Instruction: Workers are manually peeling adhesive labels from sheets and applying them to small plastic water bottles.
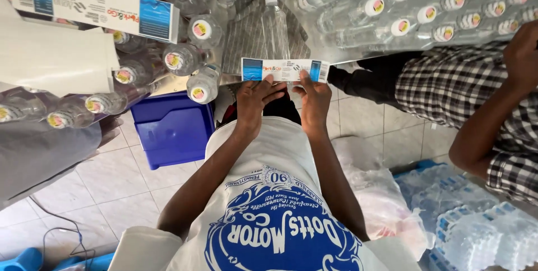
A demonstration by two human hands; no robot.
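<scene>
Bottle-crowded table, white-and-blue label strip (284,70)

Bright, even daylight; wide-angle bending at edges, sharp centre.

Two hands, left hand (253,100) and right hand (315,98), hold a white-and-blue label strip (284,70) before an upright clear bottle (275,30) among many capped bottles (392,7).

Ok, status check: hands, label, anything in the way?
Left hand and right hand both gripping label strip, held flat. Clear bottle upright just behind it, unlabelled. Loose bottles crowd the left; another person's arm at right, clear of it.
</scene>
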